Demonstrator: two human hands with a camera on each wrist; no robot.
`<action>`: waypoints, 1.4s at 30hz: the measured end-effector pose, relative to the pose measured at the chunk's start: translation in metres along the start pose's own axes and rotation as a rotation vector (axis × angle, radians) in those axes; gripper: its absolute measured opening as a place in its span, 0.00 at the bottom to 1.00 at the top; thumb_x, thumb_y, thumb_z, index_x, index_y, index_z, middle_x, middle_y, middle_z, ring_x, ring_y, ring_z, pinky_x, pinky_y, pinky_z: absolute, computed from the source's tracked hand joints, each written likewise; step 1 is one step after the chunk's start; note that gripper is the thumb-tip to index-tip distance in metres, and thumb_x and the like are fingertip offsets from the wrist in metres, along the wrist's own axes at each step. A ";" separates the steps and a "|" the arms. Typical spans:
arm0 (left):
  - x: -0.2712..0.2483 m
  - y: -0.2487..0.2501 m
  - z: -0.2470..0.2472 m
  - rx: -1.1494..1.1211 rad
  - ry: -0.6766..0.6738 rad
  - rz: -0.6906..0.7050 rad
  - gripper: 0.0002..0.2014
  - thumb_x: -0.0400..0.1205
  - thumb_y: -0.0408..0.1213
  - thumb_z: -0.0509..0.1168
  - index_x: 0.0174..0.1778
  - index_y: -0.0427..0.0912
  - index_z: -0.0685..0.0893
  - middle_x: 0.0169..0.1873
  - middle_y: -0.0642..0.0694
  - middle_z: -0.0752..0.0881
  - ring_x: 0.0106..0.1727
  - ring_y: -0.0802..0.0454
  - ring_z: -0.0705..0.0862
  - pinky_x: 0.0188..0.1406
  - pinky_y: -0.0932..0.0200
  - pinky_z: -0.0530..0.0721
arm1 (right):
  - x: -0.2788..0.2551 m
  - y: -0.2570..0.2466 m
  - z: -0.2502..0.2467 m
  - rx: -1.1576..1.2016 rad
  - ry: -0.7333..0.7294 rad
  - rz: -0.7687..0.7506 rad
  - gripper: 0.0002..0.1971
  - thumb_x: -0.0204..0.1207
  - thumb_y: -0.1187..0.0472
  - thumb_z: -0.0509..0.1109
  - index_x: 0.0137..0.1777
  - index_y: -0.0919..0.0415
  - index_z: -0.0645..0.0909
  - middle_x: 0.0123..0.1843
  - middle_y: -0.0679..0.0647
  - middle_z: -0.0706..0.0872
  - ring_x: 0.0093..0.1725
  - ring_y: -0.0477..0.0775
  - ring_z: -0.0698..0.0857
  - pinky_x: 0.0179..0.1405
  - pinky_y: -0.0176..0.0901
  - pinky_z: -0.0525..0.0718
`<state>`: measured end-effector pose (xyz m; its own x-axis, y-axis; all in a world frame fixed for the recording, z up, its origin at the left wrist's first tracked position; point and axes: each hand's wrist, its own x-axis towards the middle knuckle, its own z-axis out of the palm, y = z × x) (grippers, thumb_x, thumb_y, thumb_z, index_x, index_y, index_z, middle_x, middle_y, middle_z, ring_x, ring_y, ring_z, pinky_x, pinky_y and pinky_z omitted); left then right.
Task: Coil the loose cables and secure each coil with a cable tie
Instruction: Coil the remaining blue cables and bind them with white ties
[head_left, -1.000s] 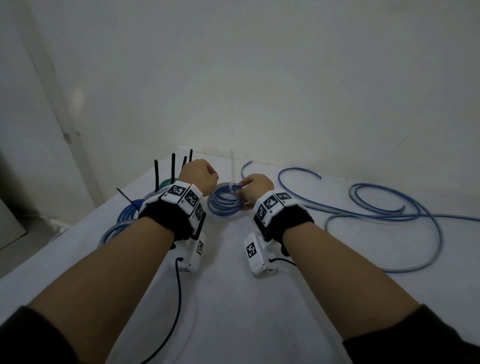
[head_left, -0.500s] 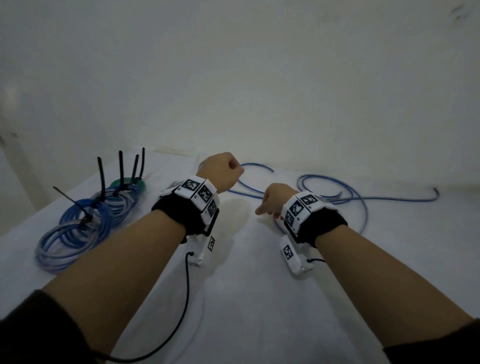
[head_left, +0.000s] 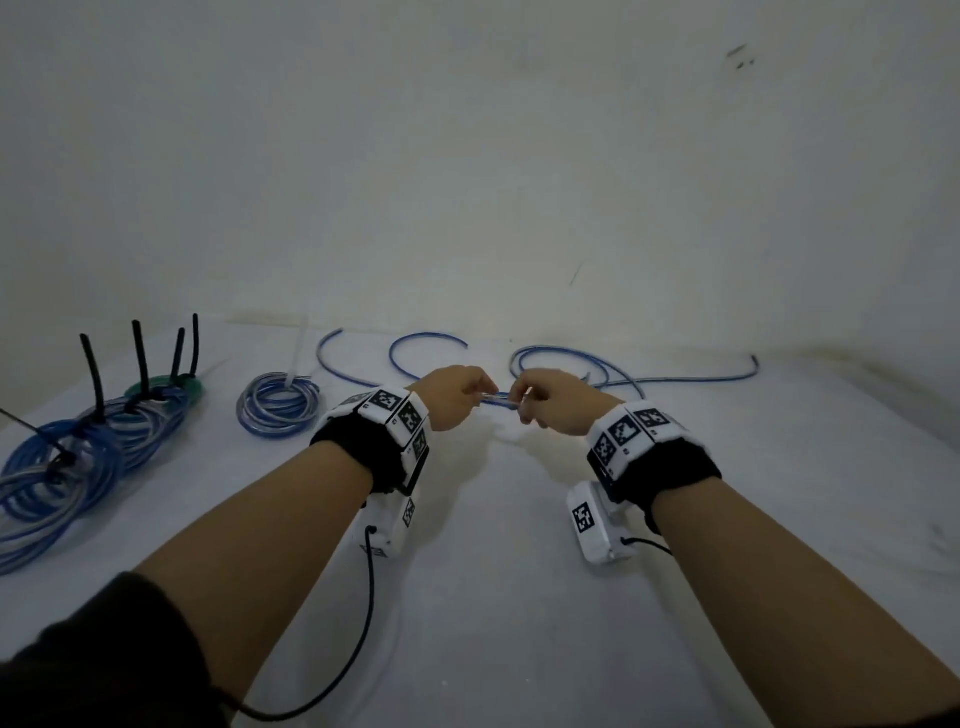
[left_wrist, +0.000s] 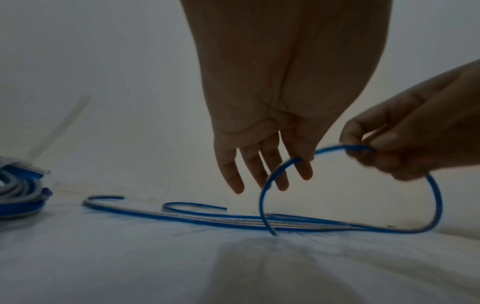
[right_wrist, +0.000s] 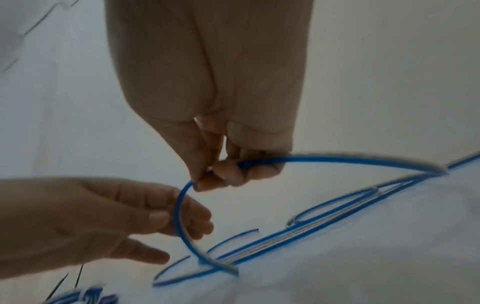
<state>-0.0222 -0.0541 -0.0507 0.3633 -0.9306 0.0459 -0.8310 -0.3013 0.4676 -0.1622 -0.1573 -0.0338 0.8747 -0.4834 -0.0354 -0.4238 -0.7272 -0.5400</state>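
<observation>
The small coil (head_left: 279, 404), tied a second ago, lay well left of the grip, and a fresh cable (left_wrist: 262, 205) was up. The right hand (head_left: 556, 397) pinched it near its end; the left hand (head_left: 457, 395) hung relaxed beside, fingers (left_wrist: 283, 183) brushing it. Next coil starting, I'd say.

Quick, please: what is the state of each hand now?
Left hand: open, fingers straight beside the blue cable, not gripping it.
Right hand: pinches the blue cable.

A blue loose cable (head_left: 613, 366) on a white tablecloth (head_left: 519, 597), beside blue-and-clear coils (head_left: 278, 405) with black cable ties (head_left: 93, 371), one coil green (head_left: 189, 387).
</observation>
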 end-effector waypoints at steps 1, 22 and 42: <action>0.000 0.000 0.002 -0.002 -0.001 0.012 0.15 0.85 0.31 0.55 0.66 0.37 0.77 0.62 0.37 0.81 0.64 0.41 0.77 0.62 0.54 0.72 | -0.002 0.002 -0.005 0.028 0.064 -0.040 0.03 0.78 0.65 0.64 0.47 0.57 0.77 0.41 0.54 0.82 0.37 0.51 0.77 0.39 0.41 0.75; -0.020 0.025 -0.033 -1.107 0.327 0.058 0.07 0.85 0.29 0.56 0.43 0.38 0.77 0.32 0.43 0.79 0.23 0.59 0.82 0.33 0.63 0.88 | 0.006 0.025 -0.013 0.346 0.820 -0.052 0.07 0.80 0.70 0.59 0.56 0.64 0.74 0.53 0.63 0.79 0.49 0.62 0.81 0.51 0.52 0.80; -0.016 0.028 -0.031 -0.638 0.567 0.373 0.04 0.85 0.27 0.53 0.49 0.33 0.72 0.48 0.41 0.88 0.49 0.56 0.89 0.54 0.63 0.83 | 0.000 -0.028 0.006 0.292 0.411 -0.249 0.06 0.78 0.64 0.65 0.50 0.60 0.83 0.31 0.48 0.77 0.32 0.45 0.75 0.36 0.36 0.74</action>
<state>-0.0385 -0.0413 -0.0108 0.4106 -0.6529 0.6365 -0.6077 0.3245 0.7249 -0.1493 -0.1340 -0.0241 0.7518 -0.5066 0.4221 -0.0819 -0.7069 -0.7025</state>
